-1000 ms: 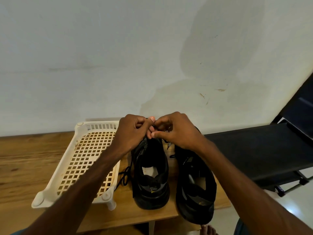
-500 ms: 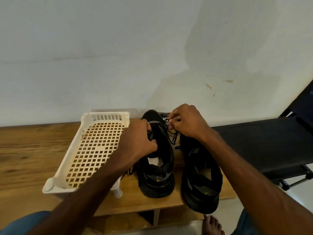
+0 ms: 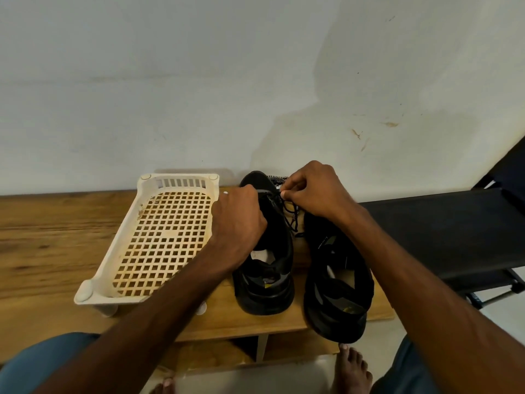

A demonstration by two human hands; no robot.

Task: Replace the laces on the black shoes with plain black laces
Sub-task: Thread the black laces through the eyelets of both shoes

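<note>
Two black shoes stand side by side on a wooden bench [image 3: 45,245], heels toward me. My left hand [image 3: 240,220] grips the left shoe [image 3: 267,282] over its tongue and lacing area. My right hand [image 3: 315,191] pinches a thin black lace [image 3: 289,217] near the left shoe's toe; the lace's loose end hangs down between the shoes. A speckled black-and-white lace [image 3: 277,179] lies bunched behind the left shoe's toe, against the wall. The right shoe [image 3: 338,288] overhangs the bench's front edge, and my right forearm crosses above it.
A cream plastic lattice basket [image 3: 159,237] stands upside down on the bench, left of the shoes. A black bench or chair frame [image 3: 443,237] stands to the right. The white wall is close behind. My bare feet [image 3: 352,371] rest on the floor below.
My hands have parted: the left dropped from the lace onto the left shoe's upper, the right stayed at the toe pinching the lace. The view tilted down, showing more floor.
</note>
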